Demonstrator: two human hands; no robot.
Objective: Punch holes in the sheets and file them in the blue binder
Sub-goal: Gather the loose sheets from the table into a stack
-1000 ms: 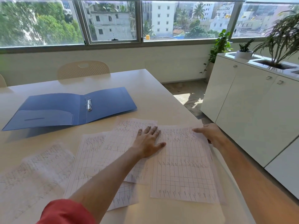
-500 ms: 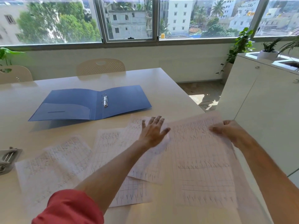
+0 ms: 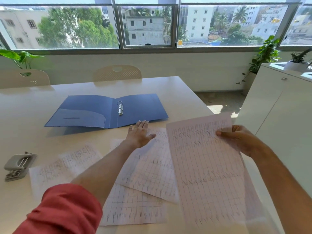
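Your right fingers (image 3: 224, 132) curl over the top right edge of a gridded sheet (image 3: 207, 166), thumb in front and the rest behind, so your right hand (image 3: 239, 141) has it pinched and lifted, its upper end raised off the table (image 3: 33, 105) and tilted toward you. There seems to be a second, fainter sheet behind it along the right edge, though you cannot tell for sure. Your left hand (image 3: 139, 134) is flat and open, fingers straight and close together, gripping nothing; its palm faces down over the top corner of another gridded sheet (image 3: 152, 169), and whether it presses on the paper or hovers just above cannot be told. Your left forearm crosses the loose pages, with a red sleeve (image 3: 64, 210) at the bottom left.

Under that sheet lies a further gridded page (image 3: 135, 208), and a paler page (image 3: 67, 166) sits to their left, all flat on the table. The blue binder (image 3: 138, 108) lies open and flat beyond your left fingertips, near but apart from them, its metal ring clip (image 3: 119, 108) shut at the spine and a pocket on its left cover. The grey hole punch (image 3: 18, 166) sits at the table's left edge, just beside the paler page and well apart from both hands.
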